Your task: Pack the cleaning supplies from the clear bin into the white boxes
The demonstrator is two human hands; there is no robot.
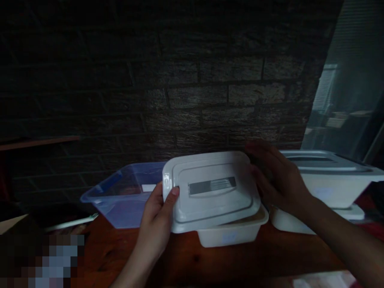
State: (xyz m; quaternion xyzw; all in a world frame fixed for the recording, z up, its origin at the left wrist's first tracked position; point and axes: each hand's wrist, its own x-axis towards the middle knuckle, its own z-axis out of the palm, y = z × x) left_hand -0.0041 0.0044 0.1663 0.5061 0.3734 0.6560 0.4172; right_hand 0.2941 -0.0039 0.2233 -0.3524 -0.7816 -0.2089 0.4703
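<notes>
A white rectangular lid [211, 208] with a grey inset strip is held up tilted, its top side facing me. My left hand [159, 214] is closed on the lid's left edge, thumb on top and the other fingers behind. Beside the lid's right edge is my right hand [280, 180], open with its fingers apart and slightly blurred; whether a fingertip touches the lid I cannot tell. Below and partly behind the lid stands a small white plastic box [229, 237] with a label on its front. The lid hides much of the box's opening.
A clear bluish plastic tub [126, 212] stands on the left of the wooden table [180, 260]. At the right, a larger lidded white box [333, 186] sits over another white container [289, 222]. Behind everything rises a dark brick wall [192, 92], with a glass pane [348, 92] at right.
</notes>
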